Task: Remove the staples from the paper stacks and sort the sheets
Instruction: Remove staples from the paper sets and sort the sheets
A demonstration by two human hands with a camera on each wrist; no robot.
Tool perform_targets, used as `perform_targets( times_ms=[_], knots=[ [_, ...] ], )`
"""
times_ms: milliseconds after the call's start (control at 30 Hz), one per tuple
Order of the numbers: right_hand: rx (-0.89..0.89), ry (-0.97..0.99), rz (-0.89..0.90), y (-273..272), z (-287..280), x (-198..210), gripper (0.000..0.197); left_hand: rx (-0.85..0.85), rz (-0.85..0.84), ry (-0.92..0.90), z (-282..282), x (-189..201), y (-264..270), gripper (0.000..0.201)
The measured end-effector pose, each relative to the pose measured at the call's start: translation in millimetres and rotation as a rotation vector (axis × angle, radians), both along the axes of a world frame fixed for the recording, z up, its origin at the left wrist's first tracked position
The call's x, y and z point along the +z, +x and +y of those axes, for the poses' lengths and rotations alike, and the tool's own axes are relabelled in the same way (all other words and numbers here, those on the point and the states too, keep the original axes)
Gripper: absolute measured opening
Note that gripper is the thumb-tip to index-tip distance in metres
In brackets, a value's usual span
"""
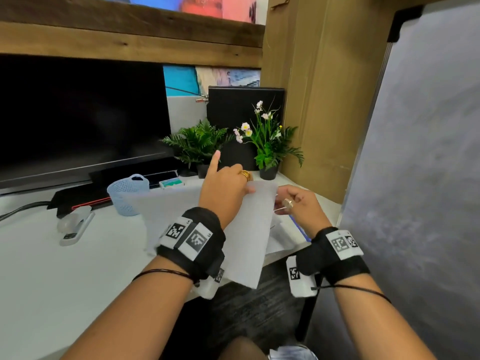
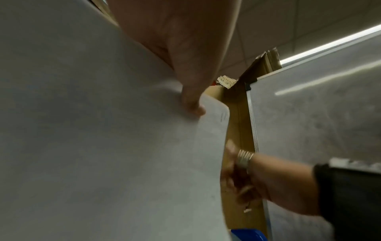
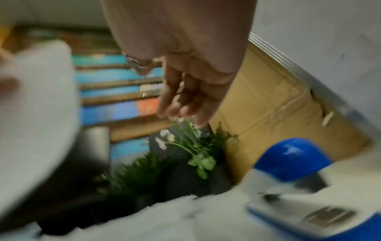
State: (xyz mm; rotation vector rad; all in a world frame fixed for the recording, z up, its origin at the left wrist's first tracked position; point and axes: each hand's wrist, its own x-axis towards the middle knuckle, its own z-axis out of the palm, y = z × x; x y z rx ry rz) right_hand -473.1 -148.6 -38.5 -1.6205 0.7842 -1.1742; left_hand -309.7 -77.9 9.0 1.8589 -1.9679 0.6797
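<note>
Both forearms fill the bottom of the head view, and the left hand (image 1: pixel 228 188) pinches the top corner of a paper stack (image 1: pixel 249 229), lifting it over the white counter (image 1: pixel 65 268) with the index finger sticking straight up. Right hand (image 1: pixel 298 203) sits just beside that paper's right edge, fingers curled in, and honestly I can't tell if it's gripping anything. More sheets (image 1: pixel 280 237) lie under it, plus a stapler (image 1: pixel 75 224) and little basket (image 1: pixel 127 193) off left.

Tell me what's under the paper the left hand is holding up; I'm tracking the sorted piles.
Under the held paper, more white sheets lie on the desk beside a blue edge. How many, and whether stapled, is hidden.
</note>
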Motion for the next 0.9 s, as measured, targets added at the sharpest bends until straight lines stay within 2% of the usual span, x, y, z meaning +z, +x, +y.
perform_targets(
  times_ms=[33,67,133,200,233,300,400,567,633,733,833,900],
  knots=[
    [-0.076,0.003,0.063,-3.8,-11.1,-1.8,0.024,0.013,0.048,0.067,2.1,1.1,1.6,0.022],
    [-0.200,-0.028,0.203,-7.9,-25.9,-4.7,0.032,0.018,0.123,0.100,4.3,2.7,3.3,0.023],
    [-0.425,-0.073,0.699,-15.4,-55.6,-15.3,0.042,0.047,0.179,0.145,8.1,2.5,8.2,0.024],
    [-0.511,0.009,1.085,-20.1,-70.5,-22.7,0.039,0.076,0.154,0.178,13.7,1.6,11.6,0.029],
    [-0.493,0.081,1.166,-21.8,-72.1,-26.2,0.043,0.078,0.169,0.199,16.5,1.4,14.1,0.034],
    [-0.452,0.197,1.183,-22.4,-74.6,-33.7,0.051,0.051,0.226,0.229,20.3,0.9,18.4,0.039],
    [-0.424,0.180,1.199,-20.0,-74.9,-42.0,0.035,0.030,0.306,0.287,22.5,-4.5,21.2,0.039],
    [-0.425,0.300,1.062,-15.3,-61.6,-39.0,0.039,0.033,0.427,0.262,26.5,-27.3,12.9,0.043],
    [-0.454,0.359,0.876,-18.1,-55.5,-34.1,0.044,0.045,0.465,0.223,28.5,-35.3,8.9,0.041],
    [-0.473,0.295,0.579,-15.5,-30.6,-26.0,0.050,0.067,0.402,0.174,29.6,-41.1,5.4,0.032],
    [-0.295,0.314,0.165,-2.1,4.6,-17.9,0.043,0.046,0.427,0.163,30.0,-45.8,5.2,0.026],
    [-0.156,0.380,-0.090,7.0,22.3,-11.9,0.041,0.058,0.455,0.171,33.3,-48.6,5.7,0.033]
  ],
)
